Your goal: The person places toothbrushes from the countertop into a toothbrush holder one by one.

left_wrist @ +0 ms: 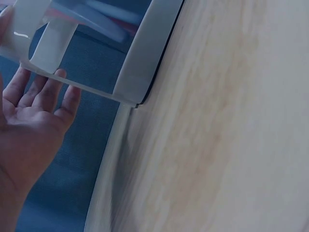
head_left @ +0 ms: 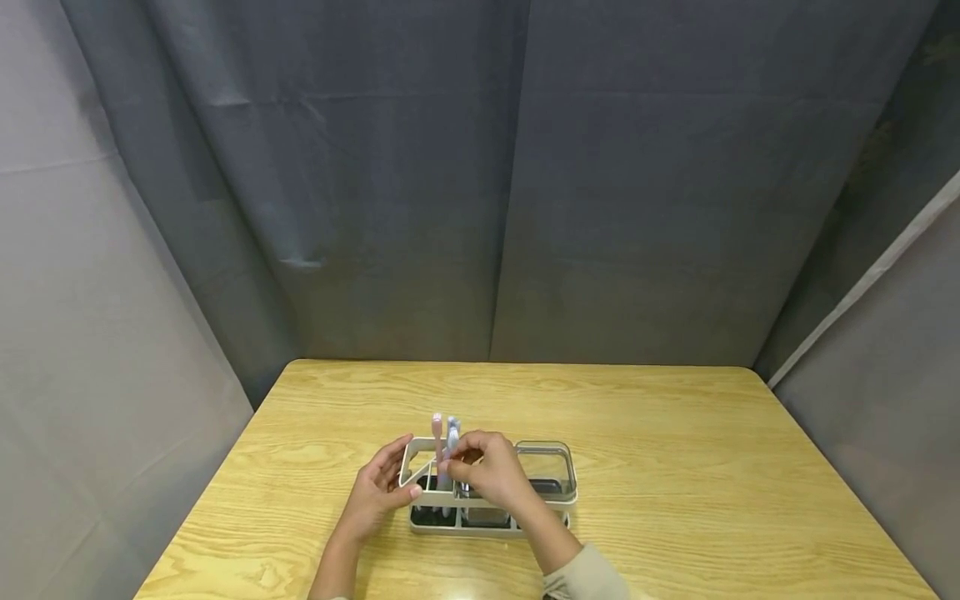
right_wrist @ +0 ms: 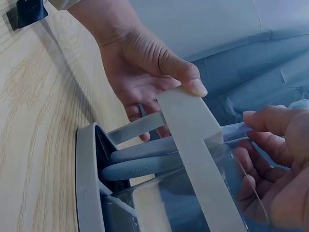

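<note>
A pale toothbrush holder [head_left: 442, 498] with a dark base stands on the table. A pink toothbrush [head_left: 437, 426] and a blue toothbrush [head_left: 453, 430] are upright in its left section, heads up. My left hand [head_left: 373, 493] grips the holder's left end, thumb on the front of the upper frame and fingers behind it. In the left wrist view, fingertips [left_wrist: 60, 73] touch the frame's edge. My right hand [head_left: 491, 471] pinches the blue toothbrush just above the frame. In the right wrist view, two toothbrush handles [right_wrist: 140, 168] reach down to the base.
A clear cup [right_wrist: 159, 200] sits in the holder beside the brushes. The holder's right end has a clear-walled section [head_left: 546, 450]. The wooden table [head_left: 675, 467] extends to both sides, with dark grey curtains [head_left: 637, 208] behind it.
</note>
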Demonstrator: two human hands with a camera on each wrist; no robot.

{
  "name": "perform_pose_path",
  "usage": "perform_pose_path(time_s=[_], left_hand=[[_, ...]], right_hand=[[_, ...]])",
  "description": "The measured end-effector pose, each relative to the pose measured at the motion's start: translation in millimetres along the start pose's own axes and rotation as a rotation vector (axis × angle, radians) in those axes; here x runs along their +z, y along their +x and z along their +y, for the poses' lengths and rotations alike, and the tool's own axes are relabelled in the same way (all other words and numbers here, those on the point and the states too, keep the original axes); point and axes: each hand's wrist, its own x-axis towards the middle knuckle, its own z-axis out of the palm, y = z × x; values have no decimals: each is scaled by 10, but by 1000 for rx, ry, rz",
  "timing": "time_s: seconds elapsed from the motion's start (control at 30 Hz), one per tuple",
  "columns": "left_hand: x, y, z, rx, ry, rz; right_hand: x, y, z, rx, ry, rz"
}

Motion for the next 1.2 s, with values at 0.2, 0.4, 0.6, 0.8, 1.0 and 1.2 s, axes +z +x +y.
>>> perform_pose_path(time_s=[0.2,0.4,0.6,0.8,1.0,1.2], left_hand=[[3,-3,0,-3,7,11],[1,-15,7,5,2,11],[-15,-31,-4,20,5,13],[-34,-42,-7,25,-3,17],[-21,-57,-11,34,30,-1],[9,-70,56,58,48,-11]], right_hand=[[19,1,66,-3,-33,-18],[28,-11,83,-16,-74,-23],[32,-18,102,5,-57,-19],[43,-4,116,1,-56,-33],[11,-66,123,9,-33,-3],[-135,-253,117,45,34,90]])
